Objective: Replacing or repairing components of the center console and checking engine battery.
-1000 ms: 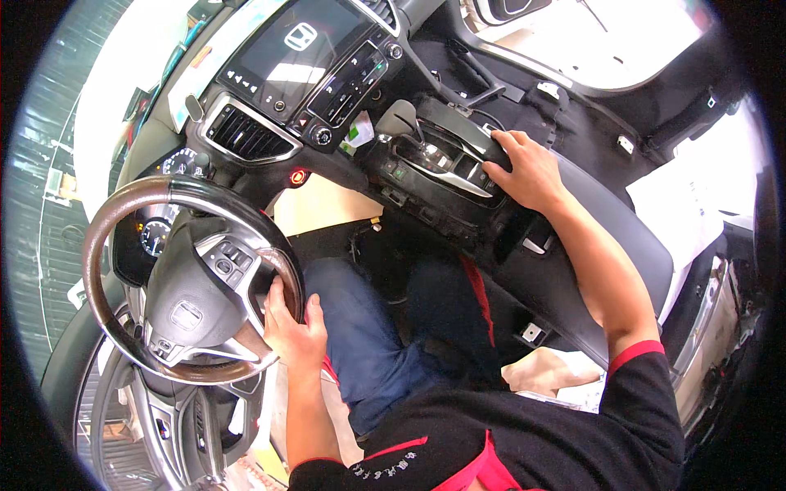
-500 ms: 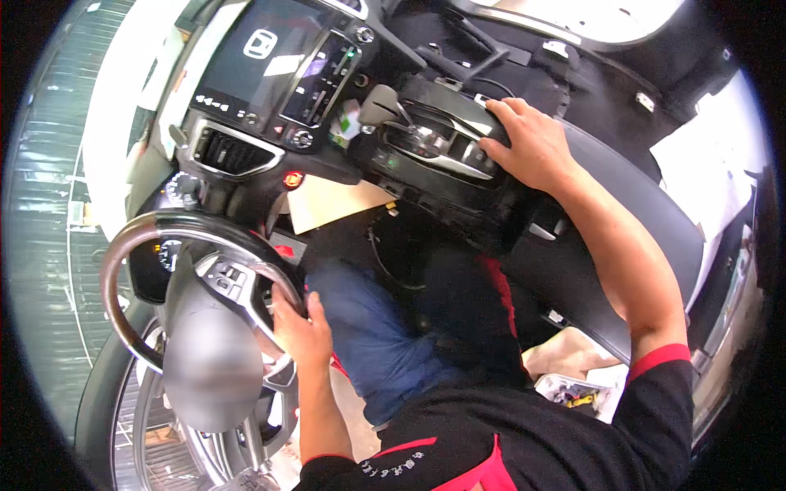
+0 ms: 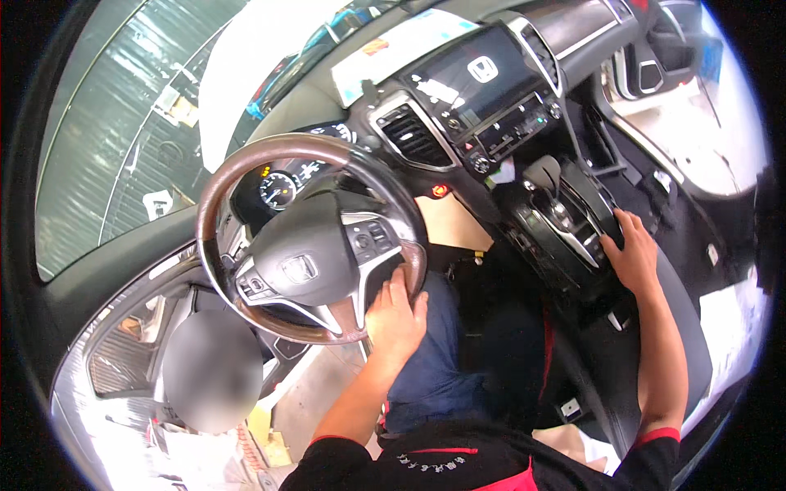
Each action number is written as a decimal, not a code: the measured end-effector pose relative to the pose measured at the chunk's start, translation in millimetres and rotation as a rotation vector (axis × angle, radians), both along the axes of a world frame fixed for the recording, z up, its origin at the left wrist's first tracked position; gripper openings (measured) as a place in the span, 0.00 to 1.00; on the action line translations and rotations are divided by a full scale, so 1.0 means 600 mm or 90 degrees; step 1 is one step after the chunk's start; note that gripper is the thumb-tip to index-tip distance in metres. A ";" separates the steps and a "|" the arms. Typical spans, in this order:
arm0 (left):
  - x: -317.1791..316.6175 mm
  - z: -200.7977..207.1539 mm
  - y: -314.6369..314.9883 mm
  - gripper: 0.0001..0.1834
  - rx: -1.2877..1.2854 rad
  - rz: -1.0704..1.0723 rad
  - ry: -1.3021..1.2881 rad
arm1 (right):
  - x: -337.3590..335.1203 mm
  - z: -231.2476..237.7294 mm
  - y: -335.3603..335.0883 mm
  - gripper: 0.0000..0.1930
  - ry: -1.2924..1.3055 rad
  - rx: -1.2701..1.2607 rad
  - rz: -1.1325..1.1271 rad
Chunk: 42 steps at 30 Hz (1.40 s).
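My left hand (image 3: 397, 319) is closed around the lower right of the steering wheel (image 3: 288, 148), which has a brown and black rim and silver spokes. To the right, my right hand (image 3: 634, 260) grips the rear end of the black and silver gear shift console (image 3: 573, 221), thumb on its top and fingers along the far side. Ahead of that hand stands the gear lever (image 3: 540, 173). The console sits at a slant, with dark gaps along its near side.
A touchscreen (image 3: 475, 78) and an air vent (image 3: 413, 135) fill the dashboard. Below the red-lit button (image 3: 440, 191) sits a beige panel (image 3: 450, 225). Beside my right arm lies a black seat or padded surface (image 3: 684, 327). At the left, the driver's door (image 3: 123, 360) stands beside the wheel.
My view has swung left and turned, bringing the whole steering wheel and the driver's door into sight. Both hands keep their holds on the wheel and the console.
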<state>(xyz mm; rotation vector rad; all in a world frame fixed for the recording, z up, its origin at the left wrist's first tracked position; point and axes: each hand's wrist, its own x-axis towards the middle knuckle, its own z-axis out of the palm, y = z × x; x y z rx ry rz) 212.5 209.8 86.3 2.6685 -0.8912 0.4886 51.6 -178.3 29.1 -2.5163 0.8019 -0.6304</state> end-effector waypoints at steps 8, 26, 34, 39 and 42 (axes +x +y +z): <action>0.008 -0.004 0.005 0.35 -0.003 -0.009 -0.056 | 0.006 0.010 0.005 0.28 0.028 0.015 0.004; 0.013 -0.011 0.008 0.38 -0.028 -0.009 -0.066 | 0.004 -0.014 -0.005 0.28 0.032 -0.015 0.006; 0.013 -0.011 0.006 0.38 -0.043 -0.015 -0.073 | 0.005 -0.003 0.003 0.27 0.050 -0.007 0.002; 0.013 -0.009 0.005 0.38 -0.043 -0.016 -0.068 | 0.004 -0.011 -0.001 0.27 0.043 -0.018 0.004; 0.013 -0.008 0.005 0.38 -0.050 -0.012 -0.068 | 0.009 0.004 0.007 0.27 0.047 -0.011 0.007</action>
